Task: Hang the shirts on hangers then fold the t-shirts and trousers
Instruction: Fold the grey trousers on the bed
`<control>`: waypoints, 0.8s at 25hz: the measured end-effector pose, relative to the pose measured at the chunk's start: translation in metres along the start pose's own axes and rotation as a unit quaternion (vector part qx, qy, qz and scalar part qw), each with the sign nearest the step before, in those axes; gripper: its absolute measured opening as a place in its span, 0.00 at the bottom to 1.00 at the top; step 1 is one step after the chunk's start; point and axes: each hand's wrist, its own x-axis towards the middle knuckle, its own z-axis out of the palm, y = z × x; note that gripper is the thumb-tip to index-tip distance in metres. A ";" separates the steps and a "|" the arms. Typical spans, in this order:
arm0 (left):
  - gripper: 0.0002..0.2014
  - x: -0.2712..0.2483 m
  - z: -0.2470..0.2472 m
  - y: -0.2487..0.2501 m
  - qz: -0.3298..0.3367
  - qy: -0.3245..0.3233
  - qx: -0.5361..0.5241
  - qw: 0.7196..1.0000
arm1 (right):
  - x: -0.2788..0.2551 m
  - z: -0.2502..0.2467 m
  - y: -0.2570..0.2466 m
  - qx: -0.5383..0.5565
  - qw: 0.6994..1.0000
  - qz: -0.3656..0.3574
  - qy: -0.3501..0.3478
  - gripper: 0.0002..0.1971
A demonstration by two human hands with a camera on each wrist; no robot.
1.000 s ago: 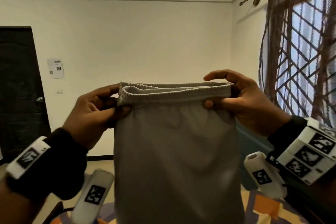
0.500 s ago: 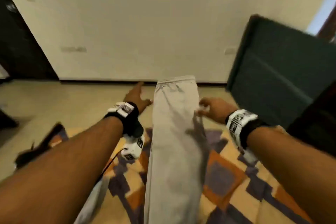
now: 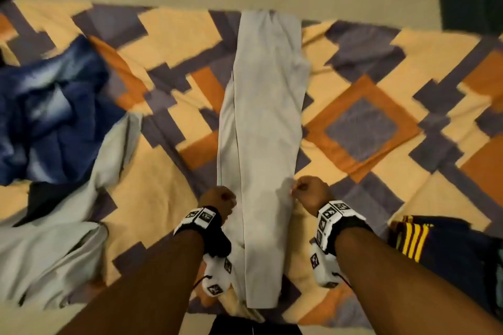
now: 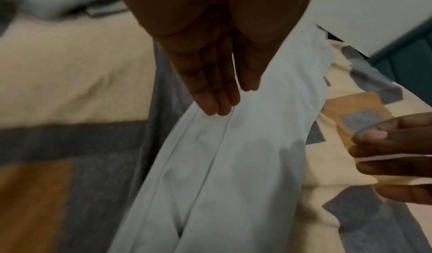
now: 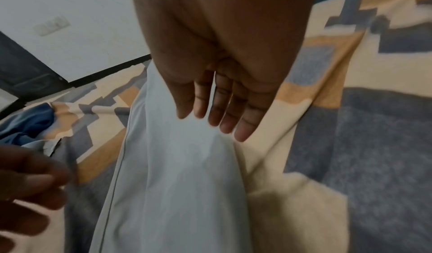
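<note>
Your left hand (image 3: 220, 198) has its fingers (image 4: 211, 98) straight, tips on the left edge of the trousers (image 3: 262, 128); your right hand (image 3: 309, 193) matches it, straight fingers (image 5: 236, 120) touching the right edge, neither gripping. Trousers lie folded lengthwise down frame centre on the patterned bedsheet (image 3: 367, 122). Blue jeans (image 3: 51, 109) crumpled upper left, a grey garment (image 3: 54, 242) lower left, a striped one (image 3: 424, 239) lower right.

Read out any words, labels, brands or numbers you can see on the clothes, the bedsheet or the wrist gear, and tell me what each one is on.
No readable text in any view.
Left wristband: black-and-white square marker patterns, no letters.
Right wristband: the same kind of patterns, no letters.
Grey trousers, blue garment and patterned bedsheet: no label or print visible.
</note>
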 end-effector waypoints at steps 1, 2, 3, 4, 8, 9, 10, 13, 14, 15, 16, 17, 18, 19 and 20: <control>0.03 0.011 0.016 -0.012 -0.016 0.011 -0.035 0.999 | 0.009 0.019 0.007 0.026 1.000 0.001 0.008 0.07; 0.05 0.022 0.027 -0.021 -0.021 0.019 -0.061 0.998 | 0.015 0.031 0.013 0.060 0.998 -0.004 0.027 0.11; 0.10 0.034 0.042 -0.038 -0.037 0.011 -0.078 0.996 | 0.022 0.050 0.026 0.103 0.994 0.001 0.043 0.17; 0.14 0.042 0.054 -0.052 -0.044 0.012 -0.101 0.994 | 0.027 0.066 0.041 0.152 0.986 0.011 0.063 0.22; 0.14 0.044 0.093 -0.093 -0.032 -0.031 -0.109 0.993 | 0.012 0.108 0.069 0.276 0.956 0.048 0.084 0.22; 0.14 0.042 0.101 -0.095 -0.026 -0.047 -0.110 0.992 | 0.009 0.114 0.070 0.289 0.954 0.048 0.068 0.18; 0.15 0.039 0.107 -0.097 -0.016 -0.053 -0.116 0.992 | 0.002 0.117 0.070 0.303 0.951 0.043 0.043 0.15; 0.07 0.025 0.113 -0.098 -0.032 -0.047 -0.224 0.973 | -0.014 0.120 0.075 0.361 0.932 0.039 -0.007 0.17; 0.03 0.020 0.113 -0.101 -0.045 -0.038 -0.287 0.956 | -0.021 0.119 0.076 0.379 0.924 0.042 -0.016 0.19; 0.06 0.014 0.113 -0.104 -0.054 -0.035 -0.327 0.943 | -0.027 0.118 0.078 0.402 0.914 0.043 -0.029 0.21; 0.07 0.007 0.114 -0.108 -0.055 -0.043 -0.367 0.927 | -0.034 0.118 0.080 0.418 0.906 0.048 -0.051 0.21; 0.07 0.001 0.116 -0.115 -0.053 -0.054 -0.369 0.926 | -0.040 0.120 0.082 0.425 0.900 0.055 -0.080 0.21; 0.08 -0.003 0.118 -0.123 -0.052 -0.057 -0.369 0.926 | -0.046 0.123 0.083 0.420 0.898 0.060 -0.114 0.21; 0.08 -0.004 0.121 -0.133 -0.051 -0.055 -0.340 0.937 | -0.049 0.125 0.087 0.400 0.902 0.065 -0.148 0.21; 0.07 -0.007 0.124 -0.142 -0.050 -0.038 -0.317 0.947 | -0.051 0.129 0.093 0.361 0.912 0.065 -0.185 0.23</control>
